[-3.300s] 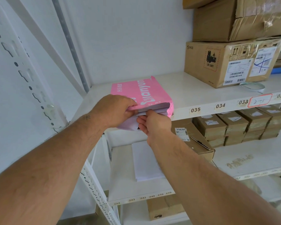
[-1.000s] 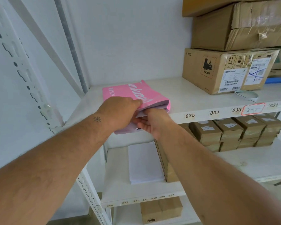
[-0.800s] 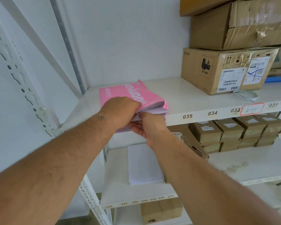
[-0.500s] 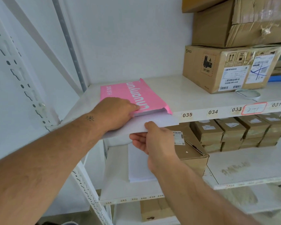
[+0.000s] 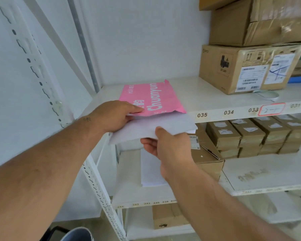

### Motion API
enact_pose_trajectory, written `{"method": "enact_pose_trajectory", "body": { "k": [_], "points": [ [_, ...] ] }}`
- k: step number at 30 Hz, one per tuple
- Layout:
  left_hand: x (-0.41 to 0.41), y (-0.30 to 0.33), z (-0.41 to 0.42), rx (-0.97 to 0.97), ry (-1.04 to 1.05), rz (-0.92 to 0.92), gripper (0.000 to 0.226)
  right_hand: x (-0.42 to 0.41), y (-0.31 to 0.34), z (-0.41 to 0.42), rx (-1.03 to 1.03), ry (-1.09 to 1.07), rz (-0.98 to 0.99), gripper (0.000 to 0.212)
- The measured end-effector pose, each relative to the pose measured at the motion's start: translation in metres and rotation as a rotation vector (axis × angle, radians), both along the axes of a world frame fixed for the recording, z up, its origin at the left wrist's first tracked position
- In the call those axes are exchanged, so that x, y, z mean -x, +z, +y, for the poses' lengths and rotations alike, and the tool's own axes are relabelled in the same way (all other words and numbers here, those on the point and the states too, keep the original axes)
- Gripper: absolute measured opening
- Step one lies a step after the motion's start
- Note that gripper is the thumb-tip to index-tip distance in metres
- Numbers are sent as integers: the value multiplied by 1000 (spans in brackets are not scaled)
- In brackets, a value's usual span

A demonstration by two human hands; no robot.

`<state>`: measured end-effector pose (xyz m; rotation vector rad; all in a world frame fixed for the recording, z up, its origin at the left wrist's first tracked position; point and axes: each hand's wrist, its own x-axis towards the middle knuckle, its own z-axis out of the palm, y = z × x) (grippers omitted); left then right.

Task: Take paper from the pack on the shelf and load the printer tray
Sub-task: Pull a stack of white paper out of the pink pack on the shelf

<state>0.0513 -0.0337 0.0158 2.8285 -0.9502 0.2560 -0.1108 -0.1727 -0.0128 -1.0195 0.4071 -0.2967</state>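
Left hand pins the pink paper pack to the shelf so the right hand, grip pinching the white sheets, slides them free.

The pink paper pack carries "Chuanyun" in large white letters, with smaller white print reading "HUAI" near its far edge and some characters too blurred to make out. Along the front edge of the upper shelf run the numbers 035, 034, 033 and 031, plus a red-framed label with handwriting. The lower shelf edge shows 243, 242, 240, 239. Shipping labels on the cardboard box are unreadable.
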Motion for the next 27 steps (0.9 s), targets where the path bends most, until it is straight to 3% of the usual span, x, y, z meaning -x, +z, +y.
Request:
{"method": "enact_pose_trajectory", "body": {
  "k": [5, 11, 14, 18, 27],
  "points": [
    [4, 9, 0, -57, 9, -59, 41, 30, 6, 12, 51, 33, -13, 21],
    [9, 19, -19, -257, -69, -194, 50, 28, 1, 14, 42, -113, 89, 14],
    [11, 14, -30, -286, -75, -294, 43, 22, 0, 16, 67, -148, 73, 21],
    [3, 6, -41, -271, -29, -344, 31, 6, 1, 9, 63, -214, 47, 22],
    [-19, 3, -55, -248, 30, -343, 27, 11, 6, -1, 76, -173, 26, 21]
  ]
}}
